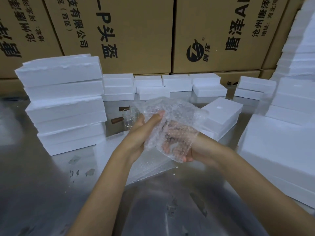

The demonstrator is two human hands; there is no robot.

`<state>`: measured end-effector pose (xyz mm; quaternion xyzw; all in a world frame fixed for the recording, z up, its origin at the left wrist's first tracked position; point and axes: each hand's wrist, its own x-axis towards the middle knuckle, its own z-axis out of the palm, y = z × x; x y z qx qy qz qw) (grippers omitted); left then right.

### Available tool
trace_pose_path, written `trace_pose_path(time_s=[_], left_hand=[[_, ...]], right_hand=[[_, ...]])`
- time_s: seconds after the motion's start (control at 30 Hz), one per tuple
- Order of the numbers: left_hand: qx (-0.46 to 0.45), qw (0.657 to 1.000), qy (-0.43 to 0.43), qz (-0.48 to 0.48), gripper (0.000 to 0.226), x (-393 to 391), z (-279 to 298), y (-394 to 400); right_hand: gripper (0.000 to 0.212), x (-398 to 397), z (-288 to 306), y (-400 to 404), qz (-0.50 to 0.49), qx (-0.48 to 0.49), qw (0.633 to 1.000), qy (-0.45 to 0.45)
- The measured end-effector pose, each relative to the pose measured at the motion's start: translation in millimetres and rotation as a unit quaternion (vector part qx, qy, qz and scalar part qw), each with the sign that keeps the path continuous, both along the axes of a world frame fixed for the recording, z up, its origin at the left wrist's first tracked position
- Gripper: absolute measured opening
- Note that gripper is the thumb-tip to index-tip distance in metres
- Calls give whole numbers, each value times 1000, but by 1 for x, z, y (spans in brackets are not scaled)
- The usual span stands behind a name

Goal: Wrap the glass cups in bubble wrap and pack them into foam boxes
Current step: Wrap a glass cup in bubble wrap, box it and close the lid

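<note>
A bundle of clear bubble wrap (172,114) is held up over the metal table between both hands. My left hand (144,126) presses against its left side, fingers fairly straight and pointing up. My right hand (177,145) cups it from below and right, mostly seen through the wrap. Whether a cup is inside the wrap I cannot tell. Two glass cups with brown wooden handles (129,116) stand on the table just behind my left hand. A closed white foam box (223,114) lies right of the bundle.
Stacks of white foam boxes stand at the left (64,103), along the back (153,86) and at the right (289,116). More bubble wrap sheets (150,167) lie flat under my hands. Brown cardboard cartons (136,31) form a wall behind the steel table (51,184).
</note>
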<state>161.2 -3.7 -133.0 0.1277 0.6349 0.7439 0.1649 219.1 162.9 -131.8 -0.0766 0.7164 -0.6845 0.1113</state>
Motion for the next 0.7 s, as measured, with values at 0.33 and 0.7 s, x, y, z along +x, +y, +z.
trace_pose_path(time_s=[0.33,0.7], left_hand=[[287,954,-84,8,55,-10,5,-8],[218,974,-47,-49,26,-3,-10,16]], right_hand=[[23,17,8,23,-422,40,896,131],[29,3,-6,0,-263,-69,961,43]])
